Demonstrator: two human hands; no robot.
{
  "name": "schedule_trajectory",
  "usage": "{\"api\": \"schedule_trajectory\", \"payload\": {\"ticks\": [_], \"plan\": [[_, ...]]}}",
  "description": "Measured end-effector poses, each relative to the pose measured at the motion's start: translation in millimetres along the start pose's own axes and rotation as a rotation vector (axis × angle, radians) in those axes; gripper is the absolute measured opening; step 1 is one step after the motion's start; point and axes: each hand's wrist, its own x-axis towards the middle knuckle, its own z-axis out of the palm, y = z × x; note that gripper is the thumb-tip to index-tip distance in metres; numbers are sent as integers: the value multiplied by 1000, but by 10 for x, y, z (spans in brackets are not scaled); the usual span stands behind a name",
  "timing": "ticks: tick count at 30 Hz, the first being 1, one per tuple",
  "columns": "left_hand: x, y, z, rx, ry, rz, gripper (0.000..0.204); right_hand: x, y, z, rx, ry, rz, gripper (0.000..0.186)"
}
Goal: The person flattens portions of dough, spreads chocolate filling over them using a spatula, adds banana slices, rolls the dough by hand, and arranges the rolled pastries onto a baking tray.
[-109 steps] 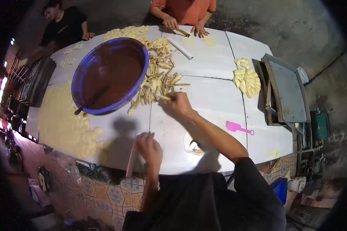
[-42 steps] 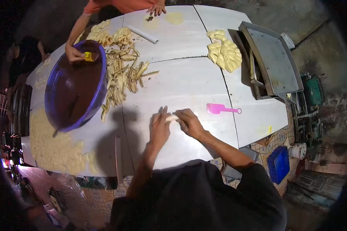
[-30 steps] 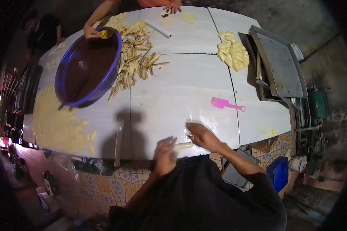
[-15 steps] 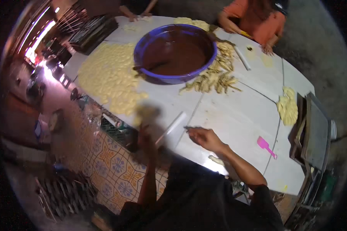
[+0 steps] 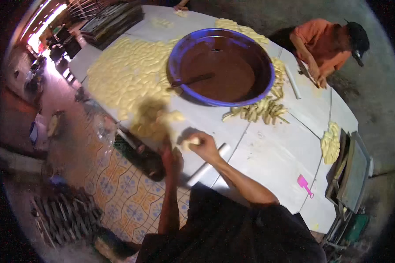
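Note:
My right hand [image 5: 202, 148] is closed around a small pale piece, apparently dough [image 5: 190, 142], above the near left of the white table. Just left of it is my left hand [image 5: 171, 158], dim and smeared, so its fingers cannot be made out. A white rolling pin [image 5: 208, 165] lies slantwise below my right wrist, partly covered by the forearm. Past my hands, many pale yellow dough pieces [image 5: 123, 72] cover the table's left side; a dark blur hides some of the nearest.
A blue basin [image 5: 178, 83] of brown liquid holds a dark-handled tool. Beside it are banana-like strips [image 5: 259, 110] and another white rod [image 5: 292, 81]. A pink spatula [image 5: 305, 185], a dough heap [image 5: 330, 143] and stacked trays [image 5: 354, 171] are at right. A co-worker [image 5: 322, 44] works across the table.
My right hand has moved left past the rolling pin and now holds a pale piece. The view has shifted. Across the table, the co-worker's hands have come together.

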Motion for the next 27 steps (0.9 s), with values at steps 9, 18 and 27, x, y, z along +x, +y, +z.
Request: {"api": "schedule_trajectory", "payload": {"ticks": [9, 18, 27], "plan": [[-716, 1942, 710, -1419, -887, -773, 46, -1768, -1231, -1289, -824, 84, -80, 82], [-1118, 2198, 1339, -419, -951, 276, 50, -2526, -507, -1924, -468, 731, 241, 25], [-1224, 2444, 1030, -163, -886, 809, 70, -2957, -327, -2109, -1367, 161, -96, 58]]}}
